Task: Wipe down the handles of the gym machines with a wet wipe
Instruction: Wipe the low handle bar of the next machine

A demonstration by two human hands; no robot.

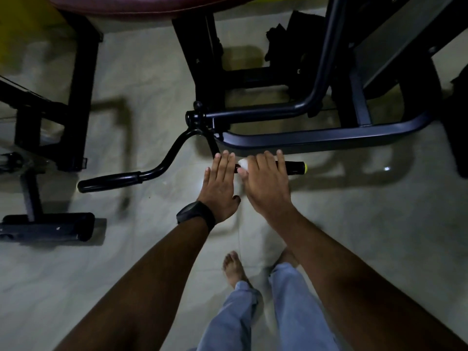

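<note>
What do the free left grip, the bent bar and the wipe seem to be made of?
Left grip: probably rubber or foam, matte black, thicker than the bar. Bent bar: likely painted steel tube, glossy black, highlight along the bend. Wipe: soft white nonwoven or tissue, crumpled under the right hand; wetness cannot be told.

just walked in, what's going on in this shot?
A person stands barefoot over a gym machine with a two-grip bar. The right hand holds a white wet wipe against the right grip, the one with the yellow-green end cap. The left hand, with a black watch on its wrist, lies straight-fingered over the bar just beside it. No hand is on the left grip.
</note>
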